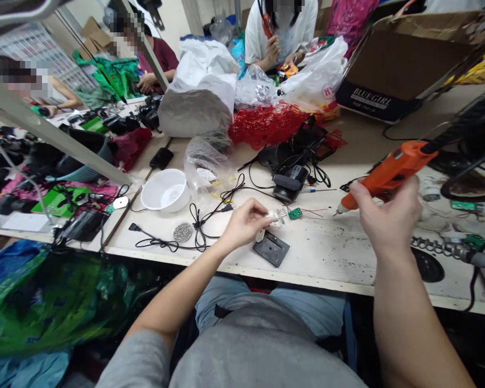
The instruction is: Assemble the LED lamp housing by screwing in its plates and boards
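My right hand (392, 215) is wrapped round an orange electric screwdriver (396, 170), its tip pointing down and left above the table. In my left hand (246, 223) a small white plastic part (275, 216) is pinched between thumb and fingers. Wires run from near that part to a small green circuit board (295, 214), from which thin red and dark wires trail right. Just below my left hand lies a dark grey flat plastic piece (271, 249). A round dish of small metal screws (182, 232) sits left of my left hand.
Black power cords (200, 223) lie around the dish. A white plastic bowl (165, 191) stands behind it. A black device with cables (289, 183), red netting (262, 126) and a cardboard box (392, 64) are farther back. Several people work across and to the left.
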The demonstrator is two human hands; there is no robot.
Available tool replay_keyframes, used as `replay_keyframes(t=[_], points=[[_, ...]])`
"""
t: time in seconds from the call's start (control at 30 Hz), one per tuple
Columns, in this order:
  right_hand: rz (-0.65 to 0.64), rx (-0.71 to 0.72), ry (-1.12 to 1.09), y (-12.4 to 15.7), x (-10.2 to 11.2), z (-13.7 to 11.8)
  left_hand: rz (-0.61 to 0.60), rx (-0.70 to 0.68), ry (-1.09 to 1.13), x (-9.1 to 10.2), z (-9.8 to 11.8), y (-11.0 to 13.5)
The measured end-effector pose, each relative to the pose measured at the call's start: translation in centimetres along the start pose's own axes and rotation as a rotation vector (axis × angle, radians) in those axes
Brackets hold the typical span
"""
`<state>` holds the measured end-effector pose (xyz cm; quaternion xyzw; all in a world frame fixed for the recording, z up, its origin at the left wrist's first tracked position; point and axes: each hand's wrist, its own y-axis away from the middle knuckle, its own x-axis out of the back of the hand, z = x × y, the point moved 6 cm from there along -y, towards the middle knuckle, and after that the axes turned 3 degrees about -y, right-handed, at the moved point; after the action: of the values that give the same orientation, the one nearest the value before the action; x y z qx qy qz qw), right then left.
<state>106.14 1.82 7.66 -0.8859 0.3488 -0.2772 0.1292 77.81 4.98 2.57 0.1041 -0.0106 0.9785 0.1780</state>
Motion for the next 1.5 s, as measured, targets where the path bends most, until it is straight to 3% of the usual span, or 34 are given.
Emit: replay_keyframes(t=[0.07, 0.13, 0.17, 0.2, 0.27, 0.33, 0.4, 0.47, 0.6, 0.73, 0.83, 1.0, 1.17, 1.33, 1.43, 1.5], points=[[0.055, 0.082, 0.028, 2.0, 1.0, -0.6, 0.037, 0.033, 0.24, 0.7, -1.8, 2.6], [0.174, 0.158, -0.028, 5.0, 1.8, -1.0, 0.053, 0.027, 0.37, 0.8, -3.2, 4.8], [0.169, 0.159, -0.052, 6.7, 1.5, -0.9, 0.066, 0.021, 0.4, 0.7, -3.7, 5.6], [0.105, 0.166, -0.075, 8.2, 0.6, -1.0, 0.077, 0.014, 0.414, 0.5, -4.1, 6.2], [-0.321, 0.082, -0.201, 11.2, -3.1, -0.7, 0.082, 0.007, 0.42, 0.0, -4.7, 6.9], [-0.641, -0.003, -0.32, 14.0, -5.9, -0.8, 0.039, 0.009, 0.434, -0.7, -4.9, 7.2], [-0.791, -0.053, -0.386, 15.3, -7.2, -1.0, -0.026, 0.028, 0.465, -1.5, -5.1, 7.4], [-0.852, -0.076, -0.385, 15.7, -7.6, -1.2, -0.088, 0.061, 0.485, -2.1, -5.3, 7.7], [-0.836, -0.097, -0.331, 15.3, -7.0, -1.1, -0.121, 0.022, 0.308, -1.9, -5.0, 8.1], [-0.825, -0.114, -0.327, 15.4, -6.7, -0.9, -0.144, -0.176, -0.194, -0.8, -3.1, 8.4], [-0.762, -0.137, -0.311, 15.2, -6.8, -0.7, -0.176, -0.21, -0.51, -0.1, -2.7, 8.4], [-0.655, -0.184, -0.201, 14.6, -7.1, 0.0, -0.152, -0.088, -0.883, 0.8, -4.2, 8.3], [-0.643, -0.189, -0.319, 14.3, -7.0, 0.3, 0.034, -0.002, -0.942, 1.5, -5.1, 8.4], [-0.636, 0.052, -0.083, 14.3, -6.9, -0.1, 0.235, 0.041, -0.977, 2.2, -4.6, 8.2], [-0.625, 0.206, -0.01, 14.9, -7.5, -0.5, 0.202, 0.16, -1.118, 2.5, -4.3, 7.9], [-0.583, 0.225, 0.015, 15.0, -7.7, -0.5, 0.139, 0.271, -1.227, 2.8, -4.0, 8.0]])
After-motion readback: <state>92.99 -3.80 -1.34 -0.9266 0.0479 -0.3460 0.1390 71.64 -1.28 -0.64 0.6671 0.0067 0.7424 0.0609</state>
